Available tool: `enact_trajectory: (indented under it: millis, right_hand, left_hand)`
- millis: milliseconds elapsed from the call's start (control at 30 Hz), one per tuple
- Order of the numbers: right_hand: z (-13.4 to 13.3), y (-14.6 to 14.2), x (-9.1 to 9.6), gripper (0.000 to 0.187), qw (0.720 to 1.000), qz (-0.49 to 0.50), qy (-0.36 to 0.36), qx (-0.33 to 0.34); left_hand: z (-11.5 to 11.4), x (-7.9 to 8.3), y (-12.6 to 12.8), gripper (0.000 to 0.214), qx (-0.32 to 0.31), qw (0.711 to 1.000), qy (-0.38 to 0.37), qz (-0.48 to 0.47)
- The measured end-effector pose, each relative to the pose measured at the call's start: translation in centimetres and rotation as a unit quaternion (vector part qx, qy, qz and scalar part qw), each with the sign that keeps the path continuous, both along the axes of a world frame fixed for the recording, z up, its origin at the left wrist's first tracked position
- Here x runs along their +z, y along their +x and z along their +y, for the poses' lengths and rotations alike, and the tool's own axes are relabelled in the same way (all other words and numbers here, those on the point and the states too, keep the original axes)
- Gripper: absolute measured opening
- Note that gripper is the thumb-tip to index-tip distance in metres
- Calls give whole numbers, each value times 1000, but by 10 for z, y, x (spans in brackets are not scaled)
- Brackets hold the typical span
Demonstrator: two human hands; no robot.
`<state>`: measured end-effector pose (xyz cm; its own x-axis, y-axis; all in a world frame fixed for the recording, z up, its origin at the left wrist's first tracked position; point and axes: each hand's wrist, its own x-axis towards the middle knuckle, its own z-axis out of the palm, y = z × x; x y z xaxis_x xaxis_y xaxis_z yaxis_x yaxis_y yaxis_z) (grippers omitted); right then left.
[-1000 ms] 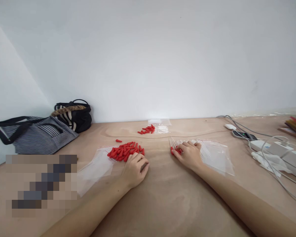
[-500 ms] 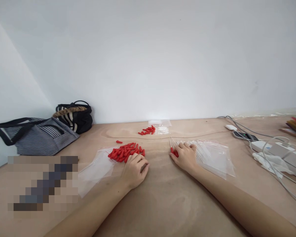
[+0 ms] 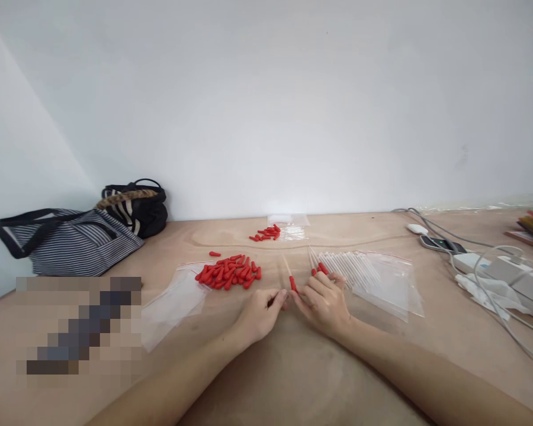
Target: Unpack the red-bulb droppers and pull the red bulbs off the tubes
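Note:
My right hand (image 3: pixel 324 299) is closed on a dropper whose red rubber bulb (image 3: pixel 292 284) sits at the thumb, its thin clear tube (image 3: pixel 287 264) pointing away from me. My left hand (image 3: pixel 262 310) is close beside it, thumb and fingers pinched together; what they hold, if anything, is hidden. Just beyond the right knuckles lie more red bulbs (image 3: pixel 323 268), with clear tubes leading away from at least one. A row of loose thin tubes (image 3: pixel 353 266) lies right of that hand. Left and ahead is a heap of red rubber bulbs (image 3: pixel 228 273).
Clear zip bags lie left (image 3: pixel 175 305) and right (image 3: pixel 393 287). Farther back are a small group of red bulbs (image 3: pixel 266 232) and tubes on plastic (image 3: pixel 294 232). A striped bag (image 3: pixel 84 242) stands at left; a power strip (image 3: pixel 510 275) with cables lies at right.
My left hand has left the bulb heap and moved right, to the middle. My right hand has come left and nearer, with a dropper now showing in its fingers.

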<state>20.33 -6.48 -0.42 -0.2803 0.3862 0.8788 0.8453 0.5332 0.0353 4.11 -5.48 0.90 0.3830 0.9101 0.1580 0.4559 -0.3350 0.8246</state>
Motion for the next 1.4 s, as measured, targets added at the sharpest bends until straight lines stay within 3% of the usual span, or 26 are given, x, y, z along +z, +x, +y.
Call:
enact_trajectory:
  millis: [100,167,233,300,433,567,767,967,1233,1400]
  right_hand:
    - [-6,-5,1,18,998,-29,14,56]
    - [-6,-3,1,12,995,-43,13,83]
    - [-5,3,1,11,996,-42,7,81]
    - [-3,11,0,12,998,-40,-6,42]
    - [3,19,-3,27,993,-104,-59,-8]
    - [11,18,-6,22,982,-153,-100,36]
    - [9,17,-6,23,979,-141,-120,87]
    - [7,24,-5,27,976,-121,-150,105]
    - [9,38,-8,27,983,-64,-168,41]
    - [24,55,-9,29,978,6,-173,-117]
  left_hand:
    - [2,2,9,41,-3,976,-161,-144]
    - [5,4,9,39,-3,964,-192,-182]
    - [7,6,2,34,4,982,-126,-139]
    - [8,8,-7,27,7,999,3,-33]
    - [5,6,-23,17,-18,968,209,140]
    - [2,-3,-29,11,-49,940,298,157]
    - [2,-10,-29,17,-66,922,357,136]
    - [3,-12,-32,26,-55,919,359,151]
    - [10,-5,-46,20,9,928,349,129]
    - [30,11,-73,24,156,904,365,159]
